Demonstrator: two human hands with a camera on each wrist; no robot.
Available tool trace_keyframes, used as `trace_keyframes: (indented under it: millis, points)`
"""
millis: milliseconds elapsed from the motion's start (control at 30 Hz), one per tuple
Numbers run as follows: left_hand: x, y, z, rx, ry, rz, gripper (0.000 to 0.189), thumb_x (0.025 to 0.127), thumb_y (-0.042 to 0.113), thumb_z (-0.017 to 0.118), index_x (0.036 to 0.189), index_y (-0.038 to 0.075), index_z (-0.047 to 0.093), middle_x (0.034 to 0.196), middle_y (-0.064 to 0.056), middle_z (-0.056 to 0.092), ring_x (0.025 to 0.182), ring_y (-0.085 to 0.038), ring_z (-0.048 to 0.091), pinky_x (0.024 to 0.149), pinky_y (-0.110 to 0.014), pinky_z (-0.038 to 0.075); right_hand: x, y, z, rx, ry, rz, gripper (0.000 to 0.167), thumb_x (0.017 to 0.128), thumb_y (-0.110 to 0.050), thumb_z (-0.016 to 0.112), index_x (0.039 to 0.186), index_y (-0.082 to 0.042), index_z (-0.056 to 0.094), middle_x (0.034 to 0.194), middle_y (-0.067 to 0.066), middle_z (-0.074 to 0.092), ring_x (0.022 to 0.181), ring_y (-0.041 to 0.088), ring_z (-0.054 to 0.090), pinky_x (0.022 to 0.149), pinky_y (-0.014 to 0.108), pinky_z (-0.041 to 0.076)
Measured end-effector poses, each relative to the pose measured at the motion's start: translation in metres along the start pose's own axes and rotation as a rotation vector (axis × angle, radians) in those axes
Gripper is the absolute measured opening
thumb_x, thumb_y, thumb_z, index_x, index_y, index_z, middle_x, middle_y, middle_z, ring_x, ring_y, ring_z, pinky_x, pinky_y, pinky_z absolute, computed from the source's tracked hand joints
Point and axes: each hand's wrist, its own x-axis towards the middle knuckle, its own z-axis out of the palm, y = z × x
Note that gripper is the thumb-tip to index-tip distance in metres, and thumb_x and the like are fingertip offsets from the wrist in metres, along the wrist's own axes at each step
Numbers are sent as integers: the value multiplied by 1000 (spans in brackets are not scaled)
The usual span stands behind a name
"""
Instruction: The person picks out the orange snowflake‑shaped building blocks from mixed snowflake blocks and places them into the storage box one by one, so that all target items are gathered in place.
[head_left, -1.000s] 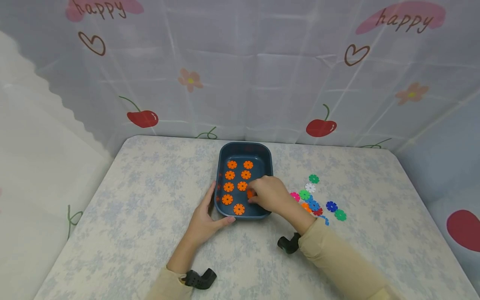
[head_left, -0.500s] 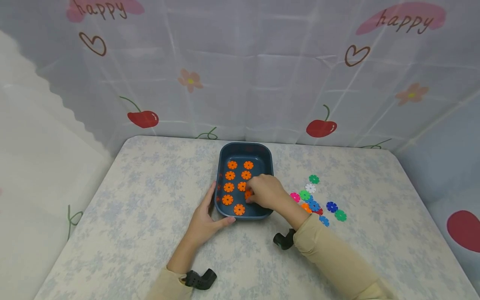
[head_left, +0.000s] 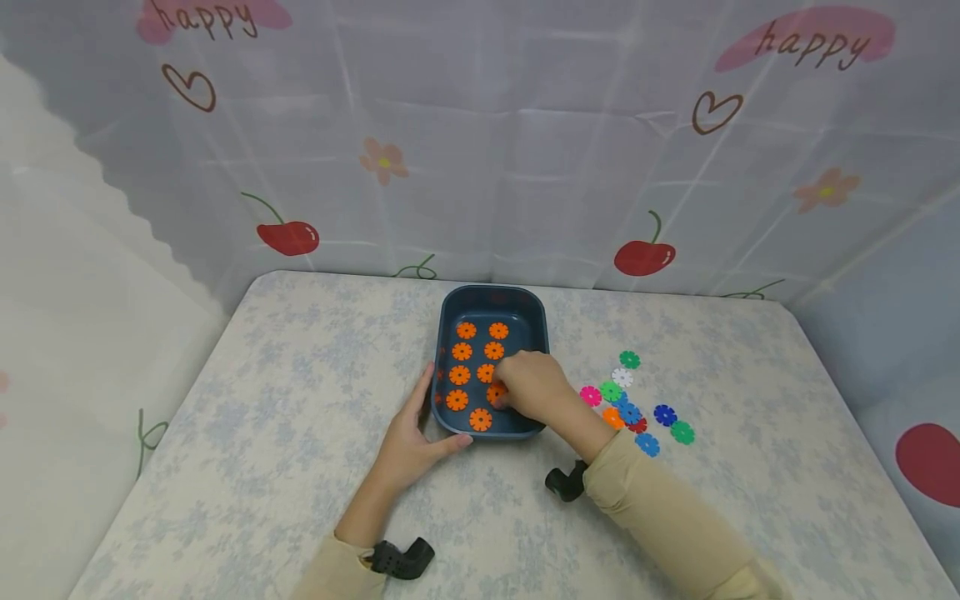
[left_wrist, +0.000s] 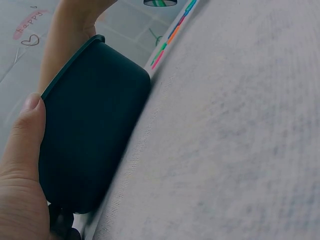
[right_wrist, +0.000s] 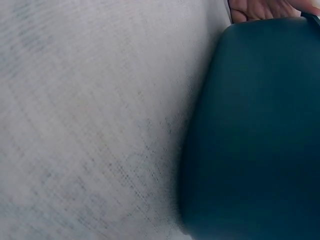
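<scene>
A dark blue rectangular box (head_left: 521,327) stands on the table, with orange notched plastic discs (head_left: 460,375) lying in two columns on its floor. My left hand (head_left: 408,450) holds the near left corner, thumb at the front rim and fingers along the left wall. In the left wrist view the thumb (left_wrist: 30,120) lies against the outside of the box. My right hand (head_left: 534,387) reaches in over the right rim. Its curled fingers pinch an orange disc (head_left: 495,393) beside the right column; the fingertips are partly hidden. The right wrist view shows mostly the box's outer wall (right_wrist: 255,125).
Right of the box, a loose group of notched discs lies on the table: green (head_left: 682,432), dark blue (head_left: 664,415), light blue (head_left: 647,445), white (head_left: 622,377), pink (head_left: 590,396) and others, some overlapping. A printed curtain (head_left: 495,167) hangs behind the table's far edge.
My right hand has shifted slightly left inside the box, bringing the pinched orange disc nearer the right column. The sleeve's move uncovers a light blue disc. The left hand stays put.
</scene>
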Motion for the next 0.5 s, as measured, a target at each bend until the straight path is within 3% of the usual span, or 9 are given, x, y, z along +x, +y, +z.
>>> trace_keyframes:
  millis: [67, 167, 267, 400, 500]
  points:
    - [0, 0, 0, 3, 0, 0, 111, 79, 23, 86, 162, 19, 11, 167, 0, 12, 154, -21, 15, 124, -43, 22, 0, 0, 0, -15, 7, -5, 27, 77, -32, 85, 66, -15, 67, 57, -3, 51, 53, 14, 42, 50, 26, 31]
    - [0, 0, 0, 5, 3, -1, 111, 79, 23, 86, 162, 20, 11, 167, 0, 12, 154, -21, 15, 124, -44, 22, 0, -1, 2, -29, 17, -12, 22, 78, -31, 85, 69, -16, 72, 65, -3, 62, 56, 13, 49, 52, 26, 43]
    - [4, -13, 1, 19, 13, 21, 112, 78, 29, 86, 161, 24, 11, 167, 4, 13, 154, -19, 16, 124, -44, 23, -1, -1, 3, -39, 21, -18, 16, 78, -30, 84, 74, -17, 77, 75, -3, 71, 61, 12, 57, 57, 30, 53]
    - [8, -31, 3, 48, 26, 44, 114, 76, 37, 87, 161, 29, 11, 166, 8, 13, 153, -18, 17, 123, -45, 25, -1, -1, 3, -29, 21, -12, 14, 79, -29, 84, 80, -16, 80, 80, -2, 75, 65, 13, 64, 61, 32, 57]
    - [6, -31, 3, 50, 25, 35, 115, 76, 39, 87, 161, 29, 10, 166, 8, 13, 154, -19, 18, 122, -46, 25, -1, -1, 3, -20, 30, -6, 15, 80, -31, 83, 83, -16, 81, 81, -2, 76, 66, 12, 65, 62, 32, 57]
